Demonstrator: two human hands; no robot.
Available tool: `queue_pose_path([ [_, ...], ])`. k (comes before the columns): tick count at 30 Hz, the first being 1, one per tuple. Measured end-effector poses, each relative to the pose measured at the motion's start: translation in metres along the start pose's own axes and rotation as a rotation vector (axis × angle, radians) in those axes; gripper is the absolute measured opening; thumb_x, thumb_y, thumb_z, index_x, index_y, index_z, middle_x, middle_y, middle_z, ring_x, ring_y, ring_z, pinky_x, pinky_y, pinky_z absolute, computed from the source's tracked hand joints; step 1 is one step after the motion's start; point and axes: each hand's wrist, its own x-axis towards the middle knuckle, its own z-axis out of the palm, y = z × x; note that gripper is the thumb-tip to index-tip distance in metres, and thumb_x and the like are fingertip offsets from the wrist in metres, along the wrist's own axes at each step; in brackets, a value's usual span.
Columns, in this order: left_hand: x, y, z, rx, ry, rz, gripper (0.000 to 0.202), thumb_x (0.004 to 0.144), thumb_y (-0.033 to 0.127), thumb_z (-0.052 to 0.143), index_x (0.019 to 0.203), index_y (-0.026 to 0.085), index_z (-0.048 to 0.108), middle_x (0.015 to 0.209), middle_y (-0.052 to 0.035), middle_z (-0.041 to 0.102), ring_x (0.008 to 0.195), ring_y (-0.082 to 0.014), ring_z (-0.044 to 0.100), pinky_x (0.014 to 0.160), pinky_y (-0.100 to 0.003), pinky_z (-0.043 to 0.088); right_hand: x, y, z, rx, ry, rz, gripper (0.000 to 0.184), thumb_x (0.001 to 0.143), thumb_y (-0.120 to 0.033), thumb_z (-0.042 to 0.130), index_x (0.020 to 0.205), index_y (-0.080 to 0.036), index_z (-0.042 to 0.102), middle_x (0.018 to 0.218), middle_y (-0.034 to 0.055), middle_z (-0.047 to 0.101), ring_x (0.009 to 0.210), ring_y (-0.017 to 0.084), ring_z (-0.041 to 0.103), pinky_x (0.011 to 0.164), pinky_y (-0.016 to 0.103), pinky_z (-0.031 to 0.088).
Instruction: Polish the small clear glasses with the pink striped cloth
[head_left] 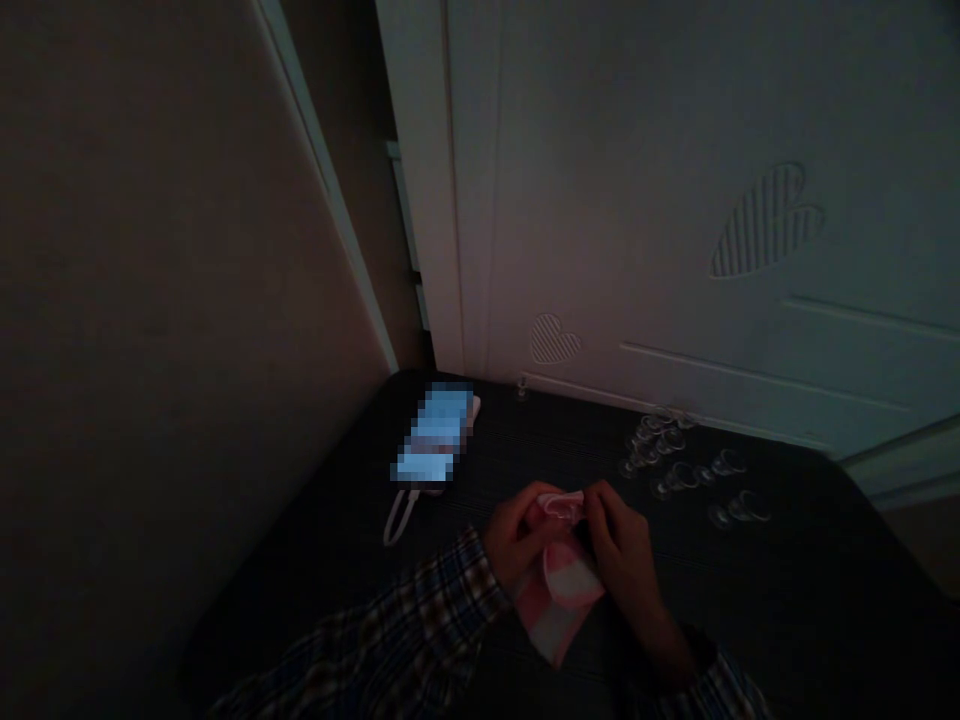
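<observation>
Between my two hands hangs a pink and white cloth (556, 590), bunched at its top edge and drooping toward the near side of the table. My left hand (517, 530) has its fingers closed on the gathered left part. On the other side, my right hand (621, 535) pinches the cloth's upper right edge. Folds and dim light hide the exact fingertips. To the right of my hands, several small clear stemmed glasses lie on their sides, the nearest glass (739, 508) among them.
A lit phone (435, 435) with a looped strap (399, 515) lies at left on the dark table (330, 560). One small clear glass (523, 388) is near the back edge. Behind the table stands a pale panel (637, 200) with heart reliefs; a wall (165, 300) borders the left.
</observation>
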Motion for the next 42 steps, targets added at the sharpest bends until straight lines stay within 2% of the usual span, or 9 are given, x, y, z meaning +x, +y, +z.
queue_pose_path([
  [5, -0.002, 0.005, 0.000, 0.080, 0.023, 0.004, 0.030, 0.080, 0.033, 0.054, 0.103, 0.015, 0.059, 0.091, -0.0060, 0.066, 0.079, -0.0171, 0.060, 0.068, -0.025, 0.044, 0.002, 0.002, 0.000, 0.005, -0.015, -0.015, 0.027, 0.092, -0.030, 0.034, 0.071, -0.018, 0.046, 0.060, -0.0039, 0.046, 0.054, 0.009, 0.046, 0.053, 0.021, 0.030],
  [9, 0.000, 0.002, -0.002, 0.075, 0.066, 0.050, 0.025, 0.077, 0.027, 0.059, 0.100, 0.017, 0.063, 0.102, -0.0065, 0.066, 0.093, -0.0195, 0.059, 0.081, -0.029, 0.043, 0.004, 0.003, 0.000, 0.049, -0.054, -0.016, 0.023, 0.091, -0.029, 0.036, 0.074, -0.018, 0.050, 0.064, -0.0030, 0.051, 0.057, 0.010, 0.049, 0.053, 0.020, 0.033],
  [12, 0.001, -0.001, -0.005, 0.056, 0.091, 0.052, 0.022, 0.077, 0.026, 0.059, 0.096, 0.017, 0.064, 0.104, -0.0067, 0.066, 0.098, -0.0206, 0.058, 0.086, -0.031, 0.042, 0.005, 0.002, 0.000, 0.078, -0.097, -0.013, 0.019, 0.090, -0.028, 0.038, 0.079, -0.018, 0.051, 0.066, -0.0025, 0.054, 0.058, 0.010, 0.051, 0.054, 0.020, 0.035],
  [20, 0.003, -0.005, -0.008, -0.063, 0.168, 0.004, 0.026, 0.084, 0.029, 0.049, 0.107, 0.017, 0.056, 0.103, -0.0058, 0.063, 0.092, -0.0177, 0.058, 0.082, -0.028, 0.044, 0.001, -0.006, 0.002, 0.089, -0.179, -0.049, 0.016, 0.087, -0.033, 0.046, 0.086, -0.018, 0.050, 0.066, -0.0029, 0.053, 0.056, 0.009, 0.050, 0.052, 0.020, 0.035],
  [24, 0.004, -0.006, -0.005, -0.121, 0.208, 0.000, 0.034, 0.084, 0.030, 0.050, 0.116, 0.017, 0.048, 0.103, -0.0062, 0.060, 0.094, -0.0180, 0.056, 0.083, -0.029, 0.043, 0.001, -0.006, 0.003, 0.092, -0.193, -0.038, 0.019, 0.088, -0.035, 0.044, 0.085, -0.018, 0.052, 0.066, -0.0021, 0.055, 0.058, 0.010, 0.052, 0.053, 0.021, 0.036],
  [30, 0.003, -0.005, -0.004, -0.233, 0.154, -0.023, 0.053, 0.074, 0.028, 0.063, 0.122, 0.016, 0.043, 0.116, -0.0099, 0.055, 0.102, -0.0212, 0.053, 0.086, -0.031, 0.042, 0.001, -0.003, 0.003, 0.090, -0.192, -0.024, 0.019, 0.089, -0.035, 0.043, 0.085, -0.019, 0.052, 0.067, -0.0023, 0.056, 0.059, 0.011, 0.054, 0.054, 0.021, 0.037],
  [33, 0.003, -0.005, -0.006, -0.339, 0.103, -0.017, 0.057, 0.073, 0.025, 0.064, 0.124, 0.016, 0.040, 0.119, -0.0105, 0.054, 0.106, -0.0225, 0.052, 0.090, -0.033, 0.041, 0.001, -0.003, 0.003, 0.072, -0.185, -0.035, 0.017, 0.089, -0.033, 0.044, 0.084, -0.019, 0.051, 0.067, -0.0025, 0.055, 0.059, 0.010, 0.053, 0.055, 0.021, 0.037],
  [37, 0.007, -0.003, -0.009, -0.620, 0.079, -0.083, 0.050, 0.074, 0.019, 0.057, 0.122, 0.015, 0.042, 0.119, -0.0113, 0.056, 0.111, -0.0234, 0.051, 0.094, -0.036, 0.038, 0.000, -0.003, 0.002, 0.058, -0.184, -0.032, 0.016, 0.089, -0.032, 0.043, 0.084, -0.019, 0.051, 0.067, -0.0027, 0.055, 0.059, 0.010, 0.053, 0.055, 0.021, 0.037],
  [42, 0.012, 0.000, -0.009, -0.865, 0.092, -0.175, 0.059, 0.060, 0.011, 0.053, 0.118, 0.015, 0.046, 0.110, -0.0109, 0.061, 0.100, -0.0231, 0.057, 0.087, -0.036, 0.042, -0.001, -0.003, 0.003, 0.010, -0.146, -0.005, 0.018, 0.089, -0.034, 0.043, 0.083, -0.019, 0.052, 0.066, -0.0023, 0.056, 0.058, 0.011, 0.054, 0.053, 0.021, 0.036],
])
